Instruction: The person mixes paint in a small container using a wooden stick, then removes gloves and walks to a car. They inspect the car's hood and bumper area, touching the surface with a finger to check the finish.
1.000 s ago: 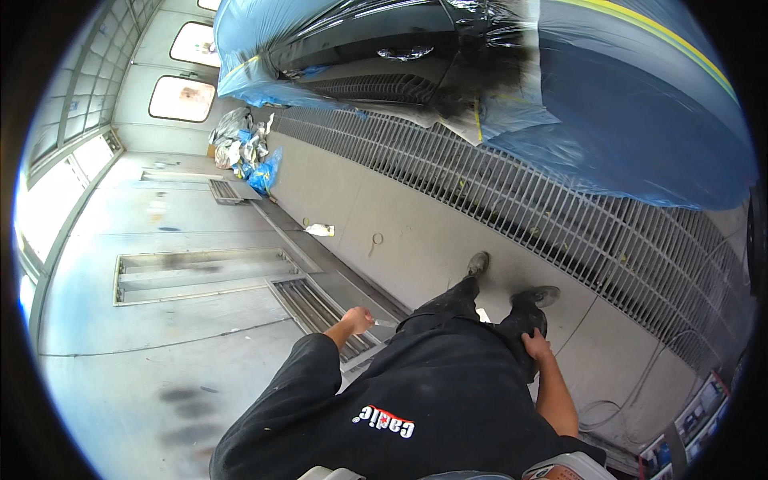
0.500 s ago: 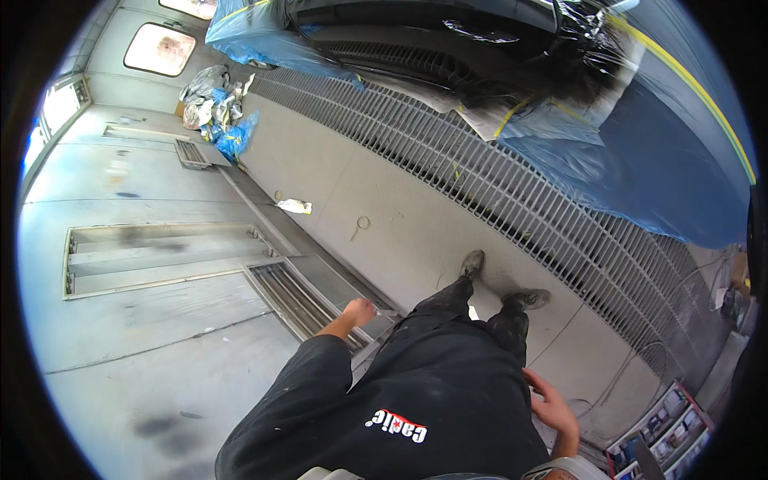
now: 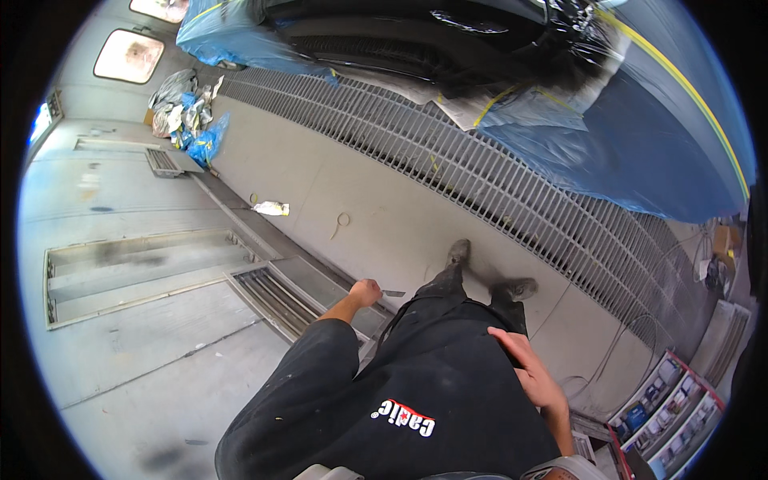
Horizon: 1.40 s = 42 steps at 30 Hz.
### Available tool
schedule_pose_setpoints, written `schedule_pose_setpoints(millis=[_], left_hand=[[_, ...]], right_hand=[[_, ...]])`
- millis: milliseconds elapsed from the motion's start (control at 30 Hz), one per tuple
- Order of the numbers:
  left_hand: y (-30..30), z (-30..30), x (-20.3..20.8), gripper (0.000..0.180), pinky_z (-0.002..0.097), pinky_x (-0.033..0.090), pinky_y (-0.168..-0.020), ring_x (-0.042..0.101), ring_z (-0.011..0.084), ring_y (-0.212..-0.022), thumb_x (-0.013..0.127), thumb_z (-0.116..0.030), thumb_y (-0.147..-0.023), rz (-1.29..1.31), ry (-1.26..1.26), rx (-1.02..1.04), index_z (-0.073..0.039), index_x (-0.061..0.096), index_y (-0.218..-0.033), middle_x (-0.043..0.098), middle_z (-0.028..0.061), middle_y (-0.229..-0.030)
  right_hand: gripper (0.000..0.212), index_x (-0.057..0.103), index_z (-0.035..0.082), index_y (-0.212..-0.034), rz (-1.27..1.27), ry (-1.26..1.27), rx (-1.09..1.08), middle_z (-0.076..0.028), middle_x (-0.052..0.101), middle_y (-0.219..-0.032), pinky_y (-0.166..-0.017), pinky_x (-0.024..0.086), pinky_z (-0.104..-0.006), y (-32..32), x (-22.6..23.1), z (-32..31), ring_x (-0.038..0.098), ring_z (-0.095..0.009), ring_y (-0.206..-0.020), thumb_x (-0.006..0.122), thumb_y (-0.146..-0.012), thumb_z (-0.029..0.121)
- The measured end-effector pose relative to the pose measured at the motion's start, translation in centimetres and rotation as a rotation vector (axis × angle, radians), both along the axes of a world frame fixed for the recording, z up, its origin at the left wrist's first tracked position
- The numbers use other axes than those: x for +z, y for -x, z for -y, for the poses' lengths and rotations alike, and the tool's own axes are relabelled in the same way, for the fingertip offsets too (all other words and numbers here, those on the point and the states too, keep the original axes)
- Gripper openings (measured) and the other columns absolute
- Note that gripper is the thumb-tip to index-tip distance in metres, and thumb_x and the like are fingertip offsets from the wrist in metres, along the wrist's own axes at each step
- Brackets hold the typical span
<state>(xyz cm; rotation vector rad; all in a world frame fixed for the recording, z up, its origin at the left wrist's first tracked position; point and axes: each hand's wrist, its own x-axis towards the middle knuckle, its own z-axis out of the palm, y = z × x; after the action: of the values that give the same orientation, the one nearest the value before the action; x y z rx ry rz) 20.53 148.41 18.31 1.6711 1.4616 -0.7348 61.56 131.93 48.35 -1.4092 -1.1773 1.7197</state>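
My left hand [image 3: 366, 293] is closed in a fist, held out over the grated vent low on the wall. A thin, flat grey piece like a blade [image 3: 393, 294] juts from the fist on its right side; its kind is too small to make out. My right hand [image 3: 534, 370] rests against the side of my dark top [image 3: 448, 364], fingers stretched out and holding nothing that shows. Below, my dark shoes [image 3: 458, 252] are on the grey floor.
A black car part [image 3: 416, 48] framed by blue masking film [image 3: 640, 152] stands at the top. Floor grating [image 3: 384, 120] runs beside it. Crumpled film and paper [image 3: 192, 120] lie at the far left. A shelf rack [image 3: 664, 408] stands at lower right; a hose [image 3: 612, 364] lies near it.
My left hand has risen slightly, and the flat grey piece now shows clearly beside it. My right hand has moved up and left onto the top. The view has shifted a little.
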Motion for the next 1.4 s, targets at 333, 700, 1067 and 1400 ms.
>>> schedule_pose_setpoints(millis=[333,700,1067,1400], left_hand=[[-8.0,-0.2,0.8,0.027,0.0393,0.050,-0.079,0.064,0.0302,-0.087,0.063,-0.029,-0.069,0.024,-0.044,-0.004,-0.007,0.065,-0.085,0.067,0.0145,-0.088],[-23.0,10.1,3.2,0.027,0.0369,0.051,-0.073,0.064,0.0255,-0.079,0.066,-0.032,-0.070,-0.012,-0.088,-0.171,-0.007,0.066,-0.083,0.068,0.0107,-0.082],[-31.8,18.6,4.5,0.027,0.0386,0.050,-0.078,0.063,0.0288,-0.087,0.063,-0.031,-0.070,-0.128,-0.057,-0.258,-0.008,0.065,-0.083,0.067,0.0128,-0.087],[-58.1,19.7,0.2,0.021,0.0389,0.049,-0.077,0.064,0.0277,-0.084,0.068,-0.031,-0.073,-0.157,0.020,-0.701,-0.011,0.067,-0.080,0.067,0.0114,-0.085]], right_hand=[[0.058,0.036,0.004,-0.138,0.184,0.216,-0.115,-0.019,0.049,-0.125,-0.103,0.030,-0.0372,-6.6,2.0,11.0,0.042,-0.033,-0.118,0.052,-0.087,0.027],[0.073,0.031,0.004,-0.142,-0.114,0.324,-0.516,-0.017,0.049,-0.128,-0.098,0.037,-0.0329,-17.2,-3.0,35.9,0.048,-0.023,-0.117,0.067,-0.078,0.009],[0.074,0.029,0.005,-0.143,-0.280,0.481,-0.467,-0.013,0.054,-0.118,-0.087,0.043,-0.0288,-27.8,-7.7,48.1,0.052,-0.016,-0.102,0.065,-0.079,0.006],[0.057,0.041,0.005,-0.134,0.205,0.595,-1.093,-0.009,0.063,-0.100,-0.076,0.050,-0.0307,-37.4,-6.2,60.2,0.060,-0.017,-0.089,0.063,-0.081,0.008]])
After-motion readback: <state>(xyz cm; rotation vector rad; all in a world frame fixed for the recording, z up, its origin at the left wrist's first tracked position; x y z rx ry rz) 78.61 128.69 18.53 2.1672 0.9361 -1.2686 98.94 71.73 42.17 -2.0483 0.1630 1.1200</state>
